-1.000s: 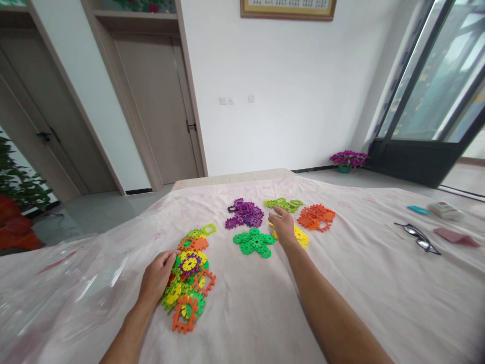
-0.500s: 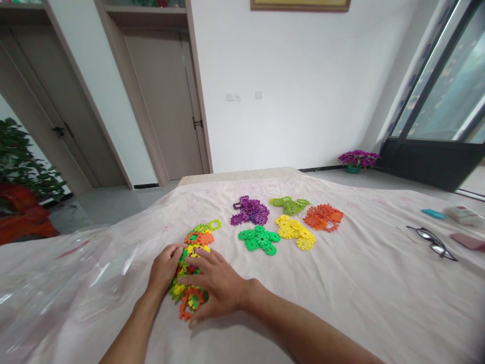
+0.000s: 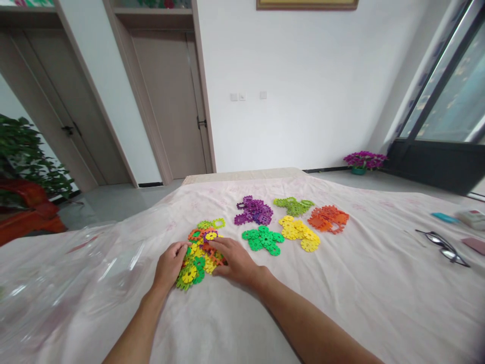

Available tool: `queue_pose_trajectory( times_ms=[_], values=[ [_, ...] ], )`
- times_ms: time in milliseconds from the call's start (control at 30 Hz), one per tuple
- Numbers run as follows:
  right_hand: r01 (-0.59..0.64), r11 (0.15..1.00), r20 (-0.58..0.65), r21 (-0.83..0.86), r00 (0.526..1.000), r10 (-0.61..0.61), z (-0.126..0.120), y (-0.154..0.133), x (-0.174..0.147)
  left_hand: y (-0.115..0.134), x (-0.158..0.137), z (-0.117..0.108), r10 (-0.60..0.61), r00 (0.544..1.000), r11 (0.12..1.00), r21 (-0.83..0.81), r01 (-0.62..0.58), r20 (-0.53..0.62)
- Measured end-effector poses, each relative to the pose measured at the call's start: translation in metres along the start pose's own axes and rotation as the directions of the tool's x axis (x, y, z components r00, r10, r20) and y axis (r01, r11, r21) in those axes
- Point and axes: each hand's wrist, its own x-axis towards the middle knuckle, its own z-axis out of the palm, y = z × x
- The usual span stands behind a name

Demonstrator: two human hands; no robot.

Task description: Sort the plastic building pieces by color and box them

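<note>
We have the mixed pile (image 3: pixel 197 264) between our left hand (image 3: pixel 168 265), at nine o'clock, and right hand (image 3: pixel 238 260), at three, seemingly to contain it. Right fingers are apart; whether left fingers grip, we cannot tell.

Multicoloured notched pieces (image 3: pixel 197 258), loosely heaped

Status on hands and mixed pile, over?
Left hand at left edge of mixed pile. Right hand at its right side, hiding part of it. Green heap beyond right hand.
</note>
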Motion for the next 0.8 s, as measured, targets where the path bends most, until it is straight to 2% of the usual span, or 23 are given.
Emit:
queue_pose_trajectory(
  times_ms=[100, 200, 433, 533, 667, 733, 800],
  values=[
    [-0.097, 0.995, -0.049, 0.022, 0.994, 0.098, 0.000, 0.010, -0.001, 0.001, 0.000, 0.000, -0.003, 1.000, 1.000, 0.008, 0.003, -0.001],
    [-0.186, 0.982, -0.041, -0.029, 0.982, 0.185, -0.005, 0.010, -0.005, 0.002, 0.000, -0.001, -0.006, 1.000, 1.000, 0.017, 0.006, 0.003],
    [-0.177, 0.983, -0.124, 0.050, 0.976, 0.182, -0.014, 0.008, -0.004, 0.004, 0.000, -0.001, -0.013, 1.000, 1.000, 0.009, 0.013, 0.006],
    [-0.224, 0.972, -0.131, 0.075, 0.964, 0.233, -0.016, 0.009, -0.004, 0.004, 0.000, -0.001, -0.013, 1.000, 1.000, 0.010, 0.013, -0.004],
    [-0.351, 0.926, -0.172, 0.136, 0.913, 0.371, -0.022, 0.009, -0.004, 0.003, 0.000, -0.001, -0.004, 1.000, 1.000, 0.012, 0.004, -0.010],
    [-0.381, 0.879, -0.199, 0.286, 0.874, 0.443, -0.027, 0.012, -0.001, 0.001, 0.000, 0.000, 0.001, 1.000, 1.000, 0.012, -0.001, -0.002],
    [-0.399, 0.755, -0.221, 0.520, 0.791, 0.570, -0.034, 0.017, 0.003, -0.002, 0.001, 0.001, 0.000, 1.000, 1.000, 0.013, 0.000, 0.002]
  ],
)
